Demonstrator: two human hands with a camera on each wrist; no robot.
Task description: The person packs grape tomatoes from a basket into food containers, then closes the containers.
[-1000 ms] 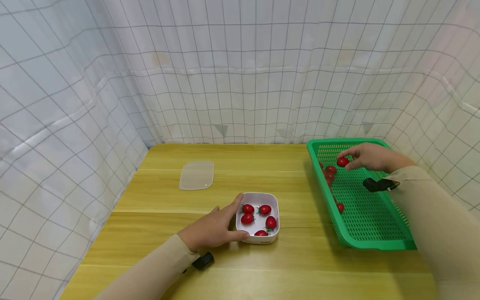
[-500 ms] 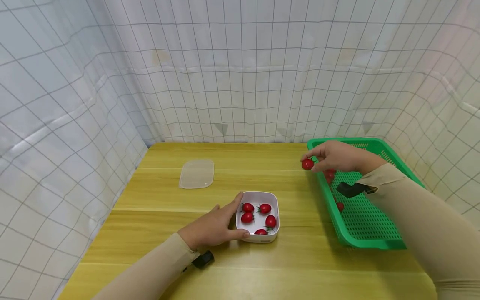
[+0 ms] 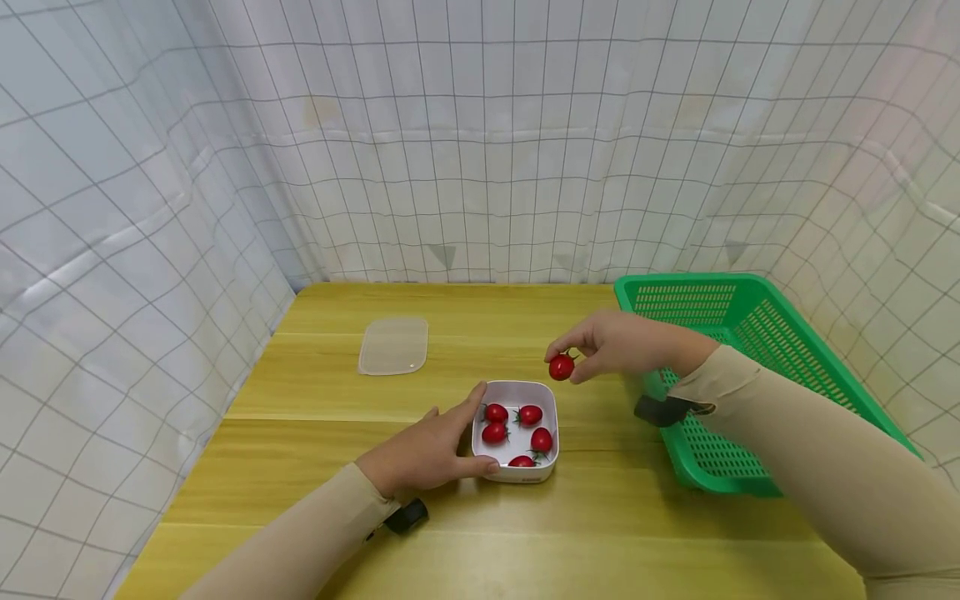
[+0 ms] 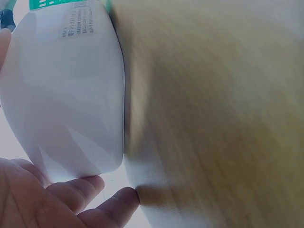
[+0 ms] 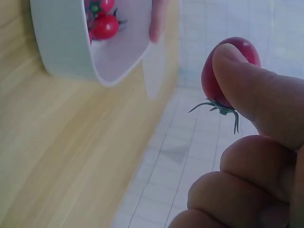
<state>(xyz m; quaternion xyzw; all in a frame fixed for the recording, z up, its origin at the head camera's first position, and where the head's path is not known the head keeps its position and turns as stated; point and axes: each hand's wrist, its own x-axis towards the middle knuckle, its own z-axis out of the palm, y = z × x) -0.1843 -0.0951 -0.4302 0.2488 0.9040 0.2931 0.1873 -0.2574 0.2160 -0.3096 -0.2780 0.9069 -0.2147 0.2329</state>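
My right hand (image 3: pixel 630 343) pinches a red cherry tomato (image 3: pixel 561 367) between thumb and fingers, above the table, up and right of a small white container (image 3: pixel 525 476). In the right wrist view the held tomato (image 5: pixel 207 78) has a green stem cap, and the other fingers are curled in below it. My left hand (image 3: pixel 427 454) holds the container by its left side, thumb at the front corner and index finger at the back corner. Several cherry tomatoes with stems lie inside the container. The left wrist view shows the container's outer wall (image 4: pixel 71 95) with a printed label.
A green slotted basket (image 3: pixel 817 367) stands on the right of the wooden table (image 3: pixel 465 542), partly covered by my right arm. A flat translucent lid (image 3: pixel 393 346) lies at the back left. White gridded curtain (image 3: pixel 517 167) encloses the table's back and sides.
My right hand has carried the cherry tomato leftward out of the green basket, over its rim, and close to the white container. The left hand and the container have stayed in place.
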